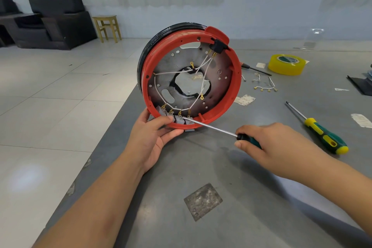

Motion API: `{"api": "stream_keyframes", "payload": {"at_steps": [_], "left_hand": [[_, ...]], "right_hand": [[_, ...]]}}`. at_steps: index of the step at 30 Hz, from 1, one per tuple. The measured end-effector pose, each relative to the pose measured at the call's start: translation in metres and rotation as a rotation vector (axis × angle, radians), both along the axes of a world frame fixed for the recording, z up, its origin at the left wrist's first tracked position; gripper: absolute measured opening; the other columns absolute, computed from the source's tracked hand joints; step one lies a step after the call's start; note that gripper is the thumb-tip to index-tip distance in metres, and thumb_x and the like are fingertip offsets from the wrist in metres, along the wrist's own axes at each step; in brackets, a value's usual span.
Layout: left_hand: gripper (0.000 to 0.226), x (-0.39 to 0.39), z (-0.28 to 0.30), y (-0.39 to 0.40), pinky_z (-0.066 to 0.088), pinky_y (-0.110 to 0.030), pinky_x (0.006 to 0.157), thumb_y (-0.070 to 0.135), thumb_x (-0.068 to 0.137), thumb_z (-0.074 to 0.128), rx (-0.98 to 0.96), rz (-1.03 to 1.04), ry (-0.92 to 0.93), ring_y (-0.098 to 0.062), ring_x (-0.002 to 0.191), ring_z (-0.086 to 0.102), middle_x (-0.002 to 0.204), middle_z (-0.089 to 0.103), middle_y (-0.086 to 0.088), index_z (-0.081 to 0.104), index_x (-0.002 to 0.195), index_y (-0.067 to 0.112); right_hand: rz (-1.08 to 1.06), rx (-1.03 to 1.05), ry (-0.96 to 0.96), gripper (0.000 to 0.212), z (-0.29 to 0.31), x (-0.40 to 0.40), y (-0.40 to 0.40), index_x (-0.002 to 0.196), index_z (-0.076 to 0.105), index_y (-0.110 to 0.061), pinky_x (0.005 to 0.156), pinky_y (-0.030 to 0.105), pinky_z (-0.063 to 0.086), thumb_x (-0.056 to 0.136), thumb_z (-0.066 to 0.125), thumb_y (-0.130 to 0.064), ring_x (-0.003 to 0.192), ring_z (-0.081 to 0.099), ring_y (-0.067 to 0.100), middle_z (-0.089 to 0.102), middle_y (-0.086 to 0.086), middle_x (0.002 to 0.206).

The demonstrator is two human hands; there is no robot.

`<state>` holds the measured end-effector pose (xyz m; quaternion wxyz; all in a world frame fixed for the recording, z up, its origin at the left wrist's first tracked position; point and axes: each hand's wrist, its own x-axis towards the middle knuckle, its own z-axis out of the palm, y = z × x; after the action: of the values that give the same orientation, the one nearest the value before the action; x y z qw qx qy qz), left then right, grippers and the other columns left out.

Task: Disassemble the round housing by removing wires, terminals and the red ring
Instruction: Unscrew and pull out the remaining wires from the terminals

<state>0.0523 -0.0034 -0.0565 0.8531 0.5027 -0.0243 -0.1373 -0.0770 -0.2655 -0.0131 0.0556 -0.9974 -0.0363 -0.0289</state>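
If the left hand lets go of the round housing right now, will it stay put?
Probably not. The round housing stands on edge on the table, so it would likely roll or tip. The left hand grips its lower rim while the screwdriver in the right hand pushes sideways at the terminals.

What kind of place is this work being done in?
Probably an informal workroom, not a factory: a grey worktable with a spare screwdriver and tape roll, plus black armchairs and a wooden stool on the tiled floor.
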Motion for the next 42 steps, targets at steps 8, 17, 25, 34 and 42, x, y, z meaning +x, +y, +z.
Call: {"api": "stream_keyframes", "payload": {"at_steps": [8,17,25,34,42], "left_hand": [[0.04,0.0,-0.001,-0.001,0.064,-0.041,0.077,-0.009,0.091,0.065,0.0,0.016,-0.009,-0.041,0.1,0.076,0.108,0.077,-0.02,0.061,0.127,0.008],[0.055,-0.002,0.001,-0.004,0.064,-0.045,0.078,-0.011,0.09,0.065,-0.03,0.03,-0.019,-0.041,0.101,0.076,0.113,0.075,-0.02,0.055,0.138,0.015],[0.058,-0.003,0.0,-0.005,0.064,-0.051,0.081,-0.01,0.088,0.068,0.0,0.04,-0.047,-0.043,0.104,0.074,0.106,0.073,-0.016,0.054,0.137,0.016],[0.044,-0.003,-0.004,-0.004,0.063,-0.055,0.083,-0.01,0.09,0.064,-0.007,0.02,-0.047,-0.043,0.104,0.074,0.111,0.075,-0.02,0.057,0.129,0.011],[0.042,-0.003,-0.001,-0.005,0.063,-0.052,0.079,-0.011,0.091,0.063,-0.026,0.035,-0.038,-0.046,0.106,0.073,0.101,0.076,-0.019,0.057,0.127,0.011]], "right_hand": [[-0.011,-0.074,-0.026,0.034,-0.002,-0.005,0.011,0.119,0.047,-0.039,0.072,0.04,0.055,0.101,0.028,-0.062,0.087,0.063,0.023,0.065,-0.012,0.098],[-0.097,0.334,0.111,0.026,-0.001,0.001,0.011,0.101,0.064,-0.037,0.056,0.021,0.047,0.099,0.05,-0.058,0.063,0.061,0.001,0.066,-0.013,0.073],[-0.106,0.489,0.238,0.021,0.019,0.007,0.007,0.096,0.067,-0.038,0.048,0.025,0.054,0.097,0.055,-0.056,0.044,0.06,0.012,0.07,-0.004,0.067],[-0.114,0.43,0.202,0.025,0.01,0.004,0.01,0.097,0.067,-0.036,0.047,0.019,0.048,0.097,0.054,-0.057,0.048,0.059,0.004,0.068,-0.015,0.069],[-0.095,0.34,0.098,0.026,-0.006,-0.001,0.019,0.101,0.065,-0.037,0.063,0.029,0.054,0.099,0.05,-0.058,0.066,0.062,0.005,0.066,-0.011,0.073]]}}
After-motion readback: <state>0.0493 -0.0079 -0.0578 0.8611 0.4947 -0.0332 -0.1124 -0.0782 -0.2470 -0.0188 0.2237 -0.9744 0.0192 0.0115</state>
